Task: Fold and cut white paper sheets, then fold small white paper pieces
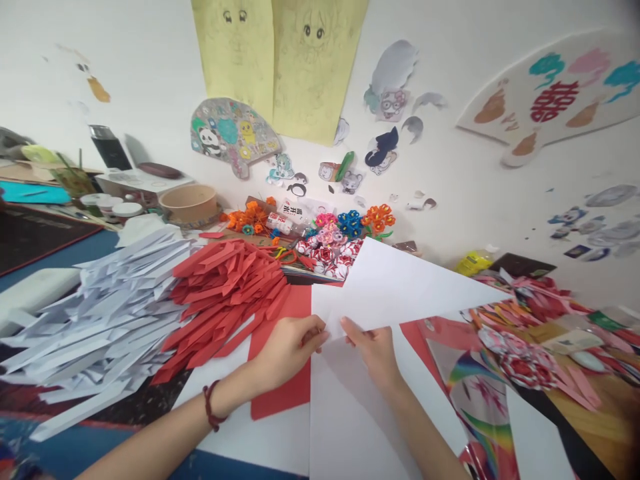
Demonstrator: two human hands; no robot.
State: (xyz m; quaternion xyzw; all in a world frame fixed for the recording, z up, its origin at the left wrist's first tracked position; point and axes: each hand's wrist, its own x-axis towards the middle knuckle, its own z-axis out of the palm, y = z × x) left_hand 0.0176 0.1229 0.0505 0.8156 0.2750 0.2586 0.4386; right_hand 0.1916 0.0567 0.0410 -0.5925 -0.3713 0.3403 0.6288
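Large white paper lies in front of me, its upper part spreading out to a point on the right. My left hand, with a dark red braided bracelet at the wrist, is closed in a pinch at the paper's left side. Close by, my right hand has thumb and fingers closed on the same paper. Whether the upper part and the lower white area are one sheet, I cannot tell. Beneath my left hand shows a red sheet. Piles of folded red strips and white strips lie to the left.
Paper flowers, scissors and a round tan container stand along the wall. At right are a rainbow-patterned plastic packet and a heap of coloured strips with flowers. A white box-like object sits far left.
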